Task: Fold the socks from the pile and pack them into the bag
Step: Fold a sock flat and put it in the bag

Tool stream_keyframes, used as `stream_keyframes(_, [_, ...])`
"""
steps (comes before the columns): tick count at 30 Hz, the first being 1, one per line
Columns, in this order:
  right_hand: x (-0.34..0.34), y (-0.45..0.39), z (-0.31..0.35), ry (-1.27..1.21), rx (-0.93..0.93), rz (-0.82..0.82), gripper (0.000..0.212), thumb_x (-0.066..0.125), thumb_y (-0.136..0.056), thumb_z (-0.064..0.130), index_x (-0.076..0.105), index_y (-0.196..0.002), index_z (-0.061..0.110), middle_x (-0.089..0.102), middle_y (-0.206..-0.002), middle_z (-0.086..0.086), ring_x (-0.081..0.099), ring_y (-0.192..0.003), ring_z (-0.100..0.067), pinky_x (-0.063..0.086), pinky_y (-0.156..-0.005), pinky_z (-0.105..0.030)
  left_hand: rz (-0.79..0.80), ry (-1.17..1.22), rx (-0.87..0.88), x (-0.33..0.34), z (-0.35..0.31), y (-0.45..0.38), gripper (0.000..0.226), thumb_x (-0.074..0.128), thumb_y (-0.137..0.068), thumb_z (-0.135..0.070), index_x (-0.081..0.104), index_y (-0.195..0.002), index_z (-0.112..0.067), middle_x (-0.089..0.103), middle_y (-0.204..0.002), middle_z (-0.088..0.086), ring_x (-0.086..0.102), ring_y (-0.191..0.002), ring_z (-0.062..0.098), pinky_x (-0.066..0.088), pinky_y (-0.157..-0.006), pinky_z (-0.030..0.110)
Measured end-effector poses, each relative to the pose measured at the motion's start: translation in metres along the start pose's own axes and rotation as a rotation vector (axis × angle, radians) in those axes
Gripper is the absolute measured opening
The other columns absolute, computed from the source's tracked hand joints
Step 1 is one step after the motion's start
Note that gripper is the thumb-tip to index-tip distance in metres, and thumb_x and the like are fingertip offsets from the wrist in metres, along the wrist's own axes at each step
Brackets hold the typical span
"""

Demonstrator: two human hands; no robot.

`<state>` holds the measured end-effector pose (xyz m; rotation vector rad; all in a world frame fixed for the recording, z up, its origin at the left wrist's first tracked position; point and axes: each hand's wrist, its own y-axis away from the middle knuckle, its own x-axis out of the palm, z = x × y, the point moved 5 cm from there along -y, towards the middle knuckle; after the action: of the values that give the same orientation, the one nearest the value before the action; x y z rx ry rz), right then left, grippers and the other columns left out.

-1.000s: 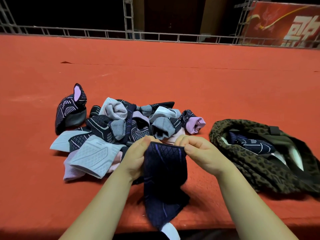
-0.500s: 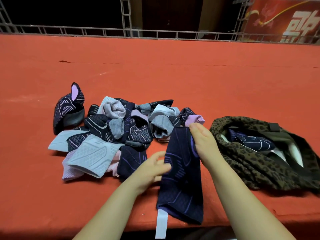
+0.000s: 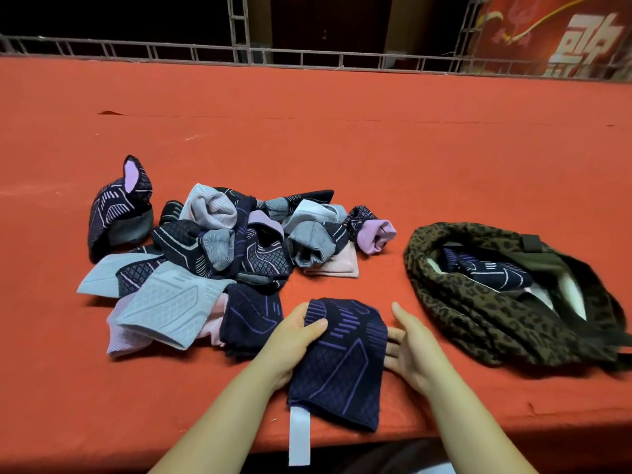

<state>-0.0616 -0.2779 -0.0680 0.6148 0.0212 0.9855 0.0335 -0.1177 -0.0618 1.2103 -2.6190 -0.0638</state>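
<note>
A dark navy sock [image 3: 345, 364] with purple lines lies folded on the red table [image 3: 342, 148] near its front edge. A white tag [image 3: 299, 436] hangs from its near end. My left hand [image 3: 290, 340] grips the sock's left edge, thumb on top. At the sock's right edge, my right hand [image 3: 413, 350] touches it with straight fingers. The sock pile [image 3: 219, 248] of navy, grey and lilac socks lies behind and to the left. To the right, the leopard-print bag [image 3: 478, 313] stands open with a navy sock [image 3: 489, 268] inside.
A lone navy and lilac sock [image 3: 116, 213] stands at the pile's far left. A metal railing [image 3: 307, 59] runs behind the table's far edge, with a red banner [image 3: 564, 35] at the back right. Bare red cloth stretches beyond the pile.
The navy sock, held up by both hands a second ago, now lies folded shorter on the table. My left hand has moved onto its left edge and my right hand down to its right edge.
</note>
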Motion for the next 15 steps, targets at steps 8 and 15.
stream_keyframes(8, [0.019,0.025,0.023,0.085,-0.355,0.074,0.039,0.056,-0.093,0.013,0.046,-0.125,0.032,0.06,-0.062,0.001,0.055,-0.05,-0.008,0.045,-0.049,-0.02,-0.119,-0.095,0.121,-0.006,-0.015,-0.006,0.038,0.069,-0.068,-0.022,0.056,-0.101,-0.011,0.069,-0.098,0.008,0.065,-0.092,0.02,0.05,-0.088,0.034])
stream_keyframes(15, [0.028,0.02,0.071,0.533,-0.565,-0.032,0.036,0.069,-0.081,-0.002,0.062,-0.113,0.012,0.066,-0.063,0.011,0.059,-0.059,0.006,0.043,-0.063,-0.007,-0.097,-0.267,0.199,-0.014,-0.057,-0.033,0.059,0.071,-0.075,0.001,0.05,-0.122,-0.03,0.071,-0.094,0.005,0.066,-0.083,0.012,0.051,-0.083,0.027])
